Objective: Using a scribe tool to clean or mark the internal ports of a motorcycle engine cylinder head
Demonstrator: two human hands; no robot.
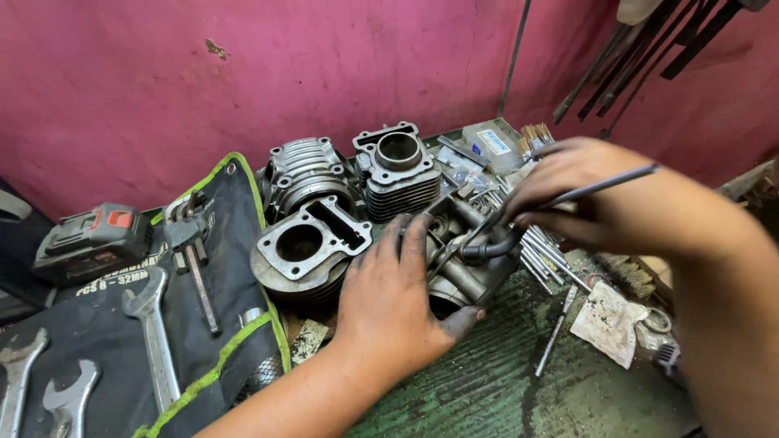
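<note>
Left hand (pixel 389 304) clamps cylinder head (pixel 466 259) on counter (pixel 487 389), fingers (pixel 406 239) wrapped over top. Right hand (pixel 568 182) fingers pinch thin metal rod (pixel 600 185), tip inside head. Cylinder blocks (pixel 308 243) near back edge.

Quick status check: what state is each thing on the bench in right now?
Left hand: grips the engine part.
Right hand: holds a thin metal rod.
Engine part: steadied on the bench, rod tip in it.
Thin metal rod: tilted.
Three finned cylinders: standing, untouched.
Tool roll: unrolled, spanners exposed.
</note>
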